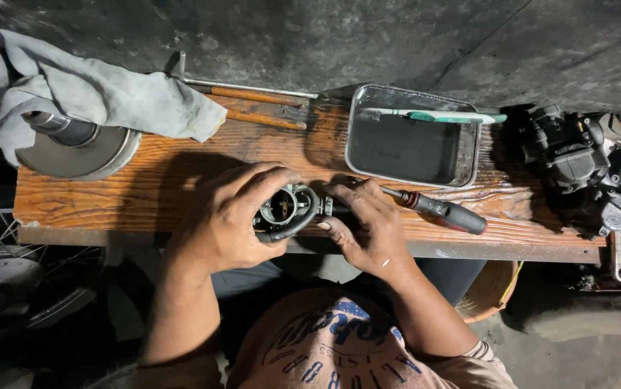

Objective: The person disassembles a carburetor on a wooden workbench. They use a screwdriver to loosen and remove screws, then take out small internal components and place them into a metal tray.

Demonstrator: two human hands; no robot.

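Observation:
A small metal carburettor body (286, 209) with a round bore sits at the front edge of the wooden bench (145, 191). My left hand (227, 220) wraps around its left side and top. My right hand (368, 227) grips its right side, fingers curled on the part. A screwdriver (440, 210) with a black and red handle lies just right of my right hand, its shaft running under my fingers.
A metal tray (411, 144) with dark liquid and a green toothbrush (433, 115) stands behind. A grey rag (101, 90) drapes a round metal part (73, 148) at left. Another black carburettor (584, 169) and a wrench (620, 252) lie at right. Thin rods (253, 97) rest at the back.

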